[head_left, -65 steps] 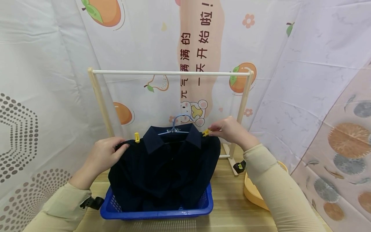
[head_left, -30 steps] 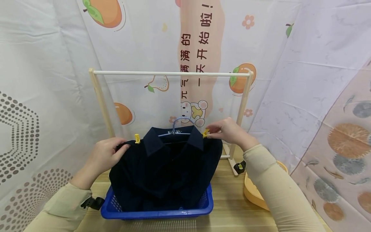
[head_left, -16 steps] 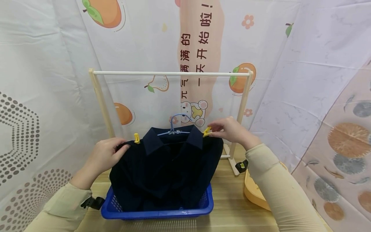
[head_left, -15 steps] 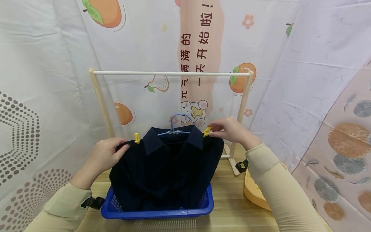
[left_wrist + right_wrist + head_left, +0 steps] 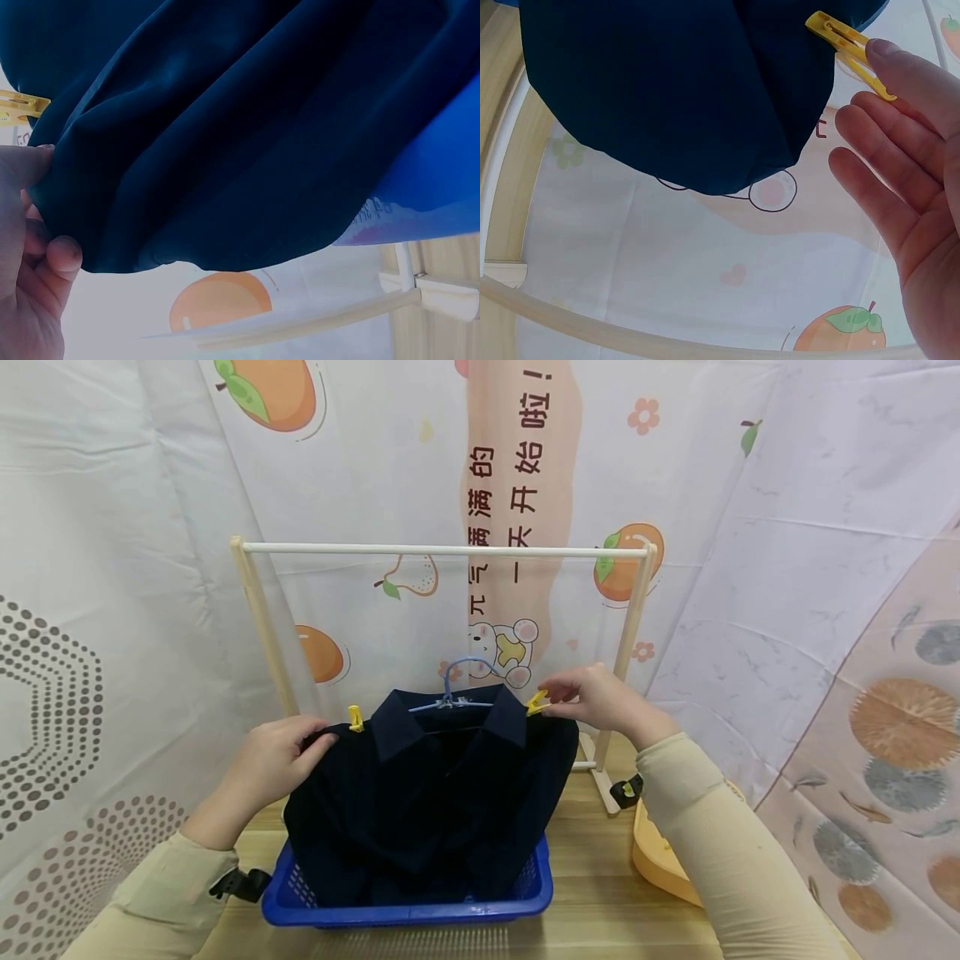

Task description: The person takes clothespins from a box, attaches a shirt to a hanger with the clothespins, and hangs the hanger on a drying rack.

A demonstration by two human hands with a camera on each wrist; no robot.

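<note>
A dark navy collared shirt [image 5: 442,785] is on a light blue hanger [image 5: 447,693], whose hook stands above the collar. The shirt's lower part lies in a blue basket [image 5: 405,913]. My left hand [image 5: 282,752] pinches the left shoulder between thumb and fingers. Just inward of it, a yellow clothespin [image 5: 356,718] is clipped upright on that shoulder. On the right shoulder my right hand [image 5: 588,693] pinches a second yellow clothespin [image 5: 840,37] between thumb and forefinger. In the right wrist view its tip overlaps the shirt's edge, and the other fingers extend apart from the cloth.
Behind the basket stands a small rack with a white top rail [image 5: 442,550] and wooden posts. A yellow container [image 5: 660,860] sits on the wooden table [image 5: 588,893], partly behind my right forearm. Printed cloth curtains [image 5: 360,468] surround the table.
The right hand's clothespin has tilted more upright, and that hand has shifted slightly right. The shirt's right side has moved slightly right. The hanger's hook has swayed. My left hand keeps its hold.
</note>
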